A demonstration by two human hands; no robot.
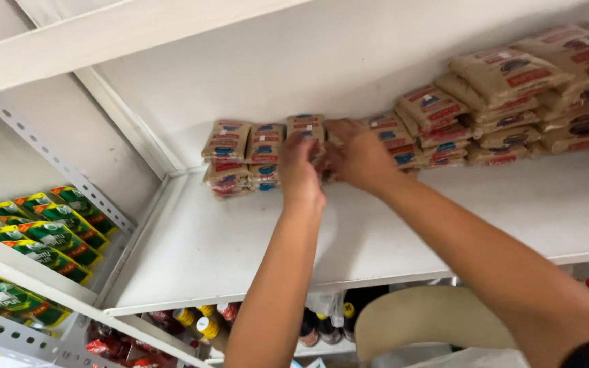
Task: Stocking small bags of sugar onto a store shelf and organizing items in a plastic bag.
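**Hands at a stack of packets on a white shelf**

At the back of the white metal shelf (403, 232), a stack of small tan plastic packets with red and blue labels (306, 127) is touched by both hands. The left hand (299, 170) is seen from behind, fingers curled against the stack; whether a packet is gripped cannot be told. The right hand (357, 158) is closed over the stack's right side. Similar stacks (226, 158) stand just to the left, and a taller heap (512, 102) is piled to the right. Green pouches (49, 235) fill the neighbouring shelf.
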